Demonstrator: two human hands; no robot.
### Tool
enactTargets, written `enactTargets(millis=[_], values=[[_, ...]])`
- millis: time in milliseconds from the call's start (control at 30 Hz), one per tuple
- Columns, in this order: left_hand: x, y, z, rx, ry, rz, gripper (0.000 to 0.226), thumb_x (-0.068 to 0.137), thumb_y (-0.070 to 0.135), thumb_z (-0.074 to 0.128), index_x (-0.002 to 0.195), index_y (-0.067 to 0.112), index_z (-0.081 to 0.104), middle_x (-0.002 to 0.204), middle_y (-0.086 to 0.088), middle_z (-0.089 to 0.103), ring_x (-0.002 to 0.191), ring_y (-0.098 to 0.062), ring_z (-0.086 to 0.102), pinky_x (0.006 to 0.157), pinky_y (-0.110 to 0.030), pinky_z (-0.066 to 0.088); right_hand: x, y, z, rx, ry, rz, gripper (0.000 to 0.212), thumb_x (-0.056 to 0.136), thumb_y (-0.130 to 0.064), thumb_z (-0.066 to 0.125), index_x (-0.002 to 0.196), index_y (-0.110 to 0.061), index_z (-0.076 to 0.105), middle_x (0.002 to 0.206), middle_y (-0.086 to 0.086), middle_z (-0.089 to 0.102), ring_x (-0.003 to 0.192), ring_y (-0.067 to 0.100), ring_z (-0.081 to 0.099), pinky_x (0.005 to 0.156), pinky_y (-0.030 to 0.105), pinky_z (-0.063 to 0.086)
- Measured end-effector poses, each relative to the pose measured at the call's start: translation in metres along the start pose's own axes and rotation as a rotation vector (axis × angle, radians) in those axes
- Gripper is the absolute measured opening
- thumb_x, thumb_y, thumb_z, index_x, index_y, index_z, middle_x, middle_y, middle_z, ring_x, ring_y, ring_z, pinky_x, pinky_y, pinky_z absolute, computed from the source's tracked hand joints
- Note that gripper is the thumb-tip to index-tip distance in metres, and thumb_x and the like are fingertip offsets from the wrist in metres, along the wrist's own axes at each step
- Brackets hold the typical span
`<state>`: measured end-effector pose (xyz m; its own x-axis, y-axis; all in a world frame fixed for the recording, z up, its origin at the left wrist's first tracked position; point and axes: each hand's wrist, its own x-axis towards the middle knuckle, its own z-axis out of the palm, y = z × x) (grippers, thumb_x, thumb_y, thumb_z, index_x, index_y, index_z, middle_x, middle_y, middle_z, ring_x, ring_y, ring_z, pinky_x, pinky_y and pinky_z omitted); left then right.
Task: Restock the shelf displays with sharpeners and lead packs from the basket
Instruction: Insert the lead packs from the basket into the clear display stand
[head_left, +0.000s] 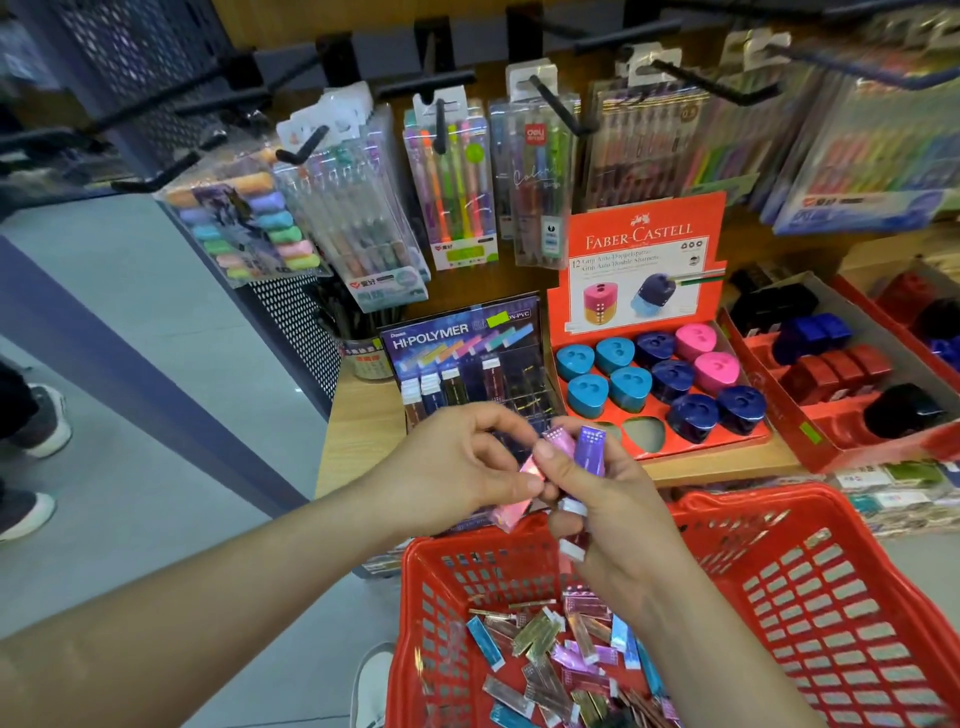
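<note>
wooden shelf (358, 415) — lead display (462, 338) at left; red sharpener tray (602, 218) beside it; second red tray (841, 415) further right.

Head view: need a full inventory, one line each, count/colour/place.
pen packs: several, multicoloured, hanging on hooks at the back
sharpener tray: one, red, mid-shelf, empty slots at its front
sharpeners: ten (four teal, four navy, two pink), in the sharpener tray
second tray: one, red, right of the sharpener tray, holding black, blue and red pieces
lead display: one, dark blue, left of the sharpener tray, a few packs inside
basket: one, red, below the shelf edge
basket packs: many (blue, gold, silver, pink), loose in the basket
held packs: a few, pink and purple, between the hands
left hand: pinches a pink one
right hand: grips the purple ones
</note>
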<state>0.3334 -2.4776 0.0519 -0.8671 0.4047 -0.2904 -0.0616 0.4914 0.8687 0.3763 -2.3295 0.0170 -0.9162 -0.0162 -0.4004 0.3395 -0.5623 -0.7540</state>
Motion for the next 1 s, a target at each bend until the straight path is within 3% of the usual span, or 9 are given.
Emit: enactTargets(millis=[100, 200, 267, 400, 533, 667, 800, 900, 1000], values=[[0.009, 0.004, -0.004, 0.041, -0.075, 0.043, 0.034, 0.083, 0.006, 0.071, 0.111, 0.025, 0.066, 0.073, 0.003, 0.068, 0.063, -0.007, 0.061, 0.066, -0.022, 0.05, 0.004, -0.002, 0.0, 0.037, 0.02, 0.055, 0.023, 0.085, -0.028, 0.066, 0.103, -0.014, 0.062, 0.068, 0.003, 0.057, 0.05, 0.008, 0.042, 0.035, 0.015, 0.028], [0.027, 0.007, -0.018, -0.047, 0.157, 0.012, 0.024, 0.085, 0.003, 0.067, 0.1, 0.022, 0.07, 0.076, 0.004, 0.067, 0.07, -0.007, 0.062, 0.068, -0.02, 0.053, 0.008, -0.006, -0.008, 0.149, 0.074, 0.12, 0.024, 0.095, -0.031, 0.056, 0.113, -0.015, 0.056, 0.068, 0.006, 0.056, 0.049, 0.01, 0.041, 0.033, 0.016, 0.025], [0.042, 0.007, -0.026, -0.124, 0.298, 0.005, 0.016, 0.089, 0.004, 0.063, 0.096, 0.018, 0.068, 0.08, -0.007, 0.067, 0.072, -0.016, 0.063, 0.067, -0.021, 0.056, 0.009, -0.007, -0.014, 0.205, 0.085, 0.137, 0.019, 0.097, -0.026, 0.052, 0.11, -0.011, 0.054, 0.067, 0.007, 0.055, 0.049, 0.012, 0.044, 0.031, 0.017, 0.027], [0.068, 0.004, -0.033, -0.095, 0.454, 0.017, 0.017, 0.092, 0.008, 0.059, 0.087, 0.024, 0.063, 0.082, -0.01, 0.067, 0.078, -0.021, 0.065, 0.073, -0.025, 0.058, 0.007, -0.008, -0.024, 0.264, 0.055, 0.153, 0.01, 0.097, -0.018, 0.048, 0.102, -0.011, 0.053, 0.071, 0.009, 0.054, 0.055, 0.016, 0.048, 0.031, 0.019, 0.031], [0.086, -0.003, -0.029, -0.068, 0.488, 0.005, 0.009, 0.093, 0.007, 0.059, 0.094, 0.014, 0.065, 0.085, -0.011, 0.067, 0.078, -0.02, 0.065, 0.072, -0.023, 0.058, 0.006, -0.009, -0.033, 0.238, 0.025, 0.155, 0.012, 0.097, -0.017, 0.049, 0.104, -0.01, 0.055, 0.074, 0.009, 0.056, 0.056, 0.016, 0.052, 0.034, 0.019, 0.034], [0.095, -0.015, -0.022, 0.031, 0.472, -0.003, 0.008, 0.092, 0.009, 0.06, 0.093, 0.015, 0.065, 0.085, -0.013, 0.07, 0.079, -0.024, 0.07, 0.078, -0.032, 0.058, 0.005, -0.012, -0.039, 0.227, 0.002, 0.152, 0.015, 0.096, -0.019, 0.053, 0.107, -0.01, 0.056, 0.073, 0.008, 0.056, 0.055, 0.015, 0.053, 0.037, 0.019, 0.036], [0.098, -0.024, -0.019, 0.12, 0.467, -0.024, 0.009, 0.092, 0.008, 0.06, 0.095, 0.015, 0.065, 0.078, -0.005, 0.07, 0.075, -0.018, 0.072, 0.076, -0.033, 0.059, 0.003, -0.017, -0.043, 0.172, -0.032, 0.112, 0.031, 0.082, -0.024, 0.064, 0.111, -0.016, 0.061, 0.071, 0.006, 0.053, 0.049, 0.01, 0.045, 0.036, 0.017, 0.034], [0.098, -0.026, -0.018, 0.391, 0.475, 0.044, 0.011, 0.091, 0.013, 0.06, 0.088, 0.023, 0.065, 0.078, 0.0, 0.07, 0.078, -0.016, 0.068, 0.079, -0.032, 0.056, 0.002, -0.018, -0.044, 0.109, -0.046, 0.094, 0.031, 0.08, -0.031, 0.065, 0.11, -0.021, 0.063, 0.069, 0.003, 0.05, 0.045, 0.007, 0.038, 0.034, 0.016, 0.029], [0.097, -0.028, -0.019, 0.766, 0.487, 0.177, 0.013, 0.093, 0.023, 0.059, 0.098, 0.02, 0.07, 0.092, 0.001, 0.067, 0.086, -0.017, 0.061, 0.083, -0.033, 0.05, 0.001, -0.019, -0.043, 0.138, -0.058, 0.138, 0.032, 0.083, -0.035, 0.061, 0.109, -0.015, 0.061, 0.07, 0.005, 0.051, 0.047, 0.009, 0.039, 0.035, 0.017, 0.028]])
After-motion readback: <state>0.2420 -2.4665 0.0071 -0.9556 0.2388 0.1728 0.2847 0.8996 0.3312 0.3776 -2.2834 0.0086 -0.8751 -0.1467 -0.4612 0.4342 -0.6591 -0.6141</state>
